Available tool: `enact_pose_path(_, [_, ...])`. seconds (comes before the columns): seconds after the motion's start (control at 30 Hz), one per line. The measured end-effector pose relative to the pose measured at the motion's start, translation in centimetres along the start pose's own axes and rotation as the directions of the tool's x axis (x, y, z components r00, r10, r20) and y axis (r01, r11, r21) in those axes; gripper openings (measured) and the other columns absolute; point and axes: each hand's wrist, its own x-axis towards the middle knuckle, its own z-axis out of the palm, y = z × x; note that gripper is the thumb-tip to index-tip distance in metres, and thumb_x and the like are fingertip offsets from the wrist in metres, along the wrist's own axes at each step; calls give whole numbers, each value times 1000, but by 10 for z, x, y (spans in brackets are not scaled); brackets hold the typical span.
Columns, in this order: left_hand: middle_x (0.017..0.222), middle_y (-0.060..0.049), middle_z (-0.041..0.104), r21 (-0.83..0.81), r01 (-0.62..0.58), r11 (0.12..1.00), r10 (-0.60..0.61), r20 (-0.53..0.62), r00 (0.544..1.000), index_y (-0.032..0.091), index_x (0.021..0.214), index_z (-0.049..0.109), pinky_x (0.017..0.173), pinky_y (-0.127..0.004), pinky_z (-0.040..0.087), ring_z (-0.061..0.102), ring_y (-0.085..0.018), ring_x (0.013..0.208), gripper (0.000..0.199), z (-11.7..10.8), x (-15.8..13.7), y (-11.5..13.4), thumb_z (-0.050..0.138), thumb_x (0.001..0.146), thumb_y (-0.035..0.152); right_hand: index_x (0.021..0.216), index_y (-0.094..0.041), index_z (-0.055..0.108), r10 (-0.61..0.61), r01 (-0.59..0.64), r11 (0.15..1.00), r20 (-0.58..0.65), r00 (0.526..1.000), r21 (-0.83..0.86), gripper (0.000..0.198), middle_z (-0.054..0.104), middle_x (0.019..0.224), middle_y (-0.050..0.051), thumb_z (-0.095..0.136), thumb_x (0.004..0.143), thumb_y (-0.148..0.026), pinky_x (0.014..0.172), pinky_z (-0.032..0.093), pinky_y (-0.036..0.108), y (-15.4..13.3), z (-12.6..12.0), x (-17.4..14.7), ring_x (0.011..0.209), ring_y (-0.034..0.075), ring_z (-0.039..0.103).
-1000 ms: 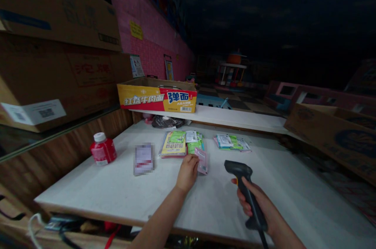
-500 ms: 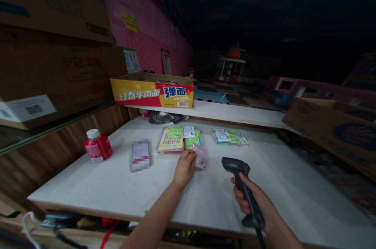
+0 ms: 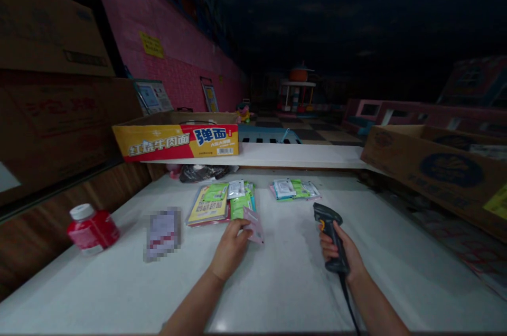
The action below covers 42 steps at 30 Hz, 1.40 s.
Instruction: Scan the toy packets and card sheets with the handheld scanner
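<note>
Between the thumb and fingers of my left hand point(image 3: 232, 249) is the edge of a small pink packet point(image 3: 254, 225), held at the near corner of a spread of packets. Green packets point(image 3: 241, 205) and a silver-white packet point(image 3: 236, 188) lie there beside a yellow printed sheet point(image 3: 208, 209). My right hand point(image 3: 344, 249) grips the handle of a black barcode scanner point(image 3: 333, 235), whose head points left and away from me. Its cable runs down to the near edge. Farther off lies a second group of green and white packets point(image 3: 295, 188).
A red bottle with a white cap point(image 3: 93, 229) and a blurred-out flat item point(image 3: 163, 233) are on the white table at left. A noodle carton point(image 3: 178, 140) sits on the raised back shelf point(image 3: 297, 155). Cardboard boxes stand at far left point(image 3: 59, 119) and right point(image 3: 443, 167).
My view has shifted, so the table things sit further left. The scanner has turned more upright and moved away from me. My left hand still holds the pink packet by the pile.
</note>
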Motion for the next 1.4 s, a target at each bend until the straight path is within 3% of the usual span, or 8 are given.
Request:
enact_pose_path(0.13, [97, -7, 67, 36, -62, 997, 62, -3, 998, 23, 84, 65, 84, -35, 51, 61, -19, 94, 22, 0, 18, 8, 44, 89, 18, 87, -16, 59, 5, -5, 997, 4, 1000, 73, 33, 46, 55, -7, 77, 72, -38, 35, 27, 11, -1, -1, 4, 39, 3, 37])
enact_pose_path(0.27, [97, -6, 68, 18, -94, 995, 94, -4, 996, 22, 86, 62, 90, -37, 48, 59, -19, 100, 20, 18, 64, 23, 43, 90, 16, 90, -15, 58, -15, 15, 991, -5, 1000, 130, 37, 46, 56, -7, 79, 69, -38, 36, 29, 12, -2, -3, 5, 41, 3, 38])
enact_pose_path(0.43, [99, -6, 68, -43, -138, 989, 138, -2, 990, 19, 85, 62, 93, -37, 45, 58, -20, 99, 13, 73, 136, 31, 50, 85, 14, 88, -16, 58, -28, 27, 991, 3, 1000, 134, 36, 46, 55, -8, 78, 71, -41, 36, 30, 13, -2, -6, 8, 40, 3, 38])
enact_pose_path(0.7, [97, -10, 68, 48, 19, 999, -25, 131, 991, 14, 88, 66, 93, -36, 45, 59, -22, 99, 17, 167, 219, 38, 51, 81, 11, 82, -18, 55, -7, 4, 985, 20, 1000, 171, 35, 45, 53, -9, 76, 72, -44, 33, 29, 13, 3, -16, 18, 37, 3, 37])
enact_pose_path(0.9, [97, -16, 70, 123, -77, 989, 25, 381, 924, 10, 86, 70, 94, -37, 45, 62, -24, 98, 27, 191, 207, 35, 43, 84, 7, 83, -16, 57, -5, 6, 981, -6, 1000, 195, 36, 45, 53, -9, 77, 71, -44, 32, 26, 13, 4, -15, 19, 36, 3, 35])
enact_pose_path(1.1, [104, -14, 70, 90, -132, 987, 77, 458, 886, 13, 92, 71, 105, -45, 36, 61, -25, 106, 30, 190, 182, 32, 46, 80, 4, 86, -15, 59, -39, 46, 987, -47, 998, 154, 41, 46, 53, -9, 81, 66, -44, 33, 26, 12, 2, -9, 17, 38, 2, 37])
enact_pose_path(1.23, [108, -13, 68, 137, -184, 973, 99, 477, 873, 14, 98, 69, 110, -52, 27, 56, -27, 115, 30, 180, 175, 38, 48, 79, 5, 86, -15, 59, -34, 37, 990, -29, 999, 134, 37, 45, 53, -8, 77, 71, -43, 33, 27, 12, 2, -9, 15, 37, 2, 36])
enact_pose_path(1.4, [102, -11, 68, 212, -171, 962, 68, 419, 905, 15, 98, 68, 104, -43, 36, 55, -24, 112, 25, 143, 160, 30, 49, 83, 12, 88, -16, 58, -16, 16, 991, 3, 1000, 130, 31, 47, 55, -7, 73, 76, -40, 34, 29, 11, 2, -12, 11, 38, 2, 38])
